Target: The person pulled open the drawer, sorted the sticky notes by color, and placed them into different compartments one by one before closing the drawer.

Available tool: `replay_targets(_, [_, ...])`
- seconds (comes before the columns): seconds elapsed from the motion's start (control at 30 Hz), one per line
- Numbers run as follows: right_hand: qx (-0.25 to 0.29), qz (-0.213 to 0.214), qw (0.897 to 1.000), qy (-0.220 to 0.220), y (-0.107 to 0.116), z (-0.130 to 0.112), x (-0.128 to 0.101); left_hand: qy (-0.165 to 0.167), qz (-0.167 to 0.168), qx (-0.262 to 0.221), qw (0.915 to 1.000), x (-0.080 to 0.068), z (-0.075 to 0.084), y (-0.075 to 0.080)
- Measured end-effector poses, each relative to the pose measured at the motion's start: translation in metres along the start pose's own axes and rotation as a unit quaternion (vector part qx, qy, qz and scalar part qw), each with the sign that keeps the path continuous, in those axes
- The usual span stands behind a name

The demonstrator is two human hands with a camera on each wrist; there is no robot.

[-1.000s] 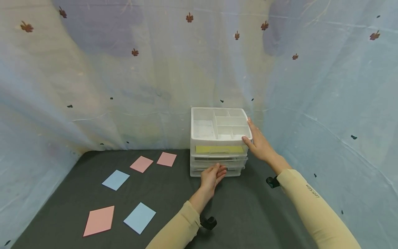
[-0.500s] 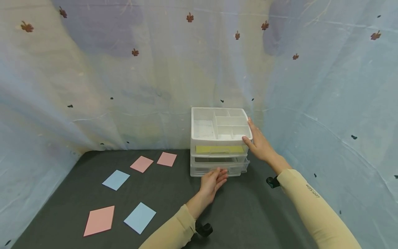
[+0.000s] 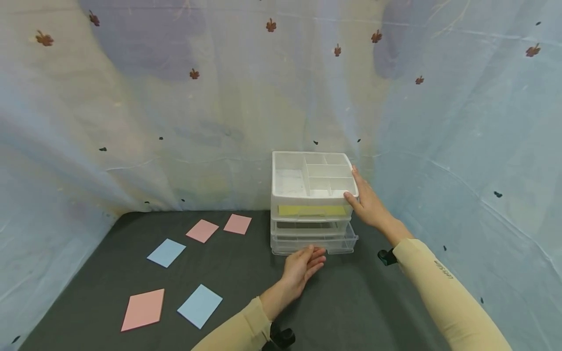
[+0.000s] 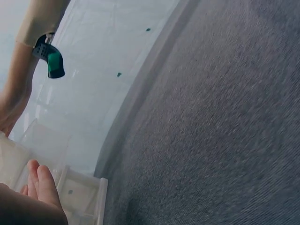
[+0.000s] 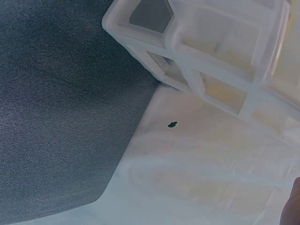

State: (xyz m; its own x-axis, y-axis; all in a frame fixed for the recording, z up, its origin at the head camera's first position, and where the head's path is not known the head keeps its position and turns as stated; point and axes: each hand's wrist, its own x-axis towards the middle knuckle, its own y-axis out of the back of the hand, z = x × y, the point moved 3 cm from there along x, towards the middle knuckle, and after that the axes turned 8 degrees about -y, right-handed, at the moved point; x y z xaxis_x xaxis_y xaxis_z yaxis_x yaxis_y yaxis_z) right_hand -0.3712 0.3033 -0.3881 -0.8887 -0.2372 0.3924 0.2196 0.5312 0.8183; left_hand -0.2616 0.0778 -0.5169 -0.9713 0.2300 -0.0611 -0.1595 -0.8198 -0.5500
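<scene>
A small white drawer unit [image 3: 291,201] with a divided top tray stands at the back of the dark table. Yellow shows behind the front of its upper drawer [image 3: 312,210]. Below that, a clear drawer [image 3: 340,244] juts out, and my left hand [image 3: 298,273] has its fingers at the front edge of it. In the left wrist view the fingers [image 4: 44,187] lie close to the clear plastic; the thumb is mostly hidden. My right hand [image 3: 371,207] rests against the unit's top right corner, thumb over the front rim and fingers along the side.
Pink square papers [image 3: 142,309] and blue square papers [image 3: 199,306] lie spread on the left of the dark tablecloth [image 3: 246,273]. A patterned curtain [image 3: 219,107] hangs behind the unit and down the right side.
My left hand has drawn toward me and slightly down, and the clear drawer has slid farther out with it. My right hand has kept its place on the unit.
</scene>
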Motion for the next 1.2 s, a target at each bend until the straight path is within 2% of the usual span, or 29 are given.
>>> replay_targets(0.23, [0.004, 0.000, 1.000, 0.002, 0.001, -0.001, 0.000, 0.003, -0.021, -0.001, 0.9998, -0.014, 0.000, -0.002])
replay_targets(0.53, [0.004, 0.000, 1.000, 0.003, 0.001, 0.001, 0.000, 0.015, -0.010, 0.003, 0.9998, -0.030, -0.004, -0.005])
replay_targets(0.77, [0.003, 0.000, 1.000, 0.003, 0.001, 0.001, 0.000, 0.011, -0.011, -0.004, 0.9999, -0.041, -0.008, -0.009])
replay_targets(1.2, [0.011, 0.018, 1.000, 0.005, -0.004, 0.005, 0.002, 0.001, -0.015, 0.006, 0.9999, -0.046, -0.013, -0.006])
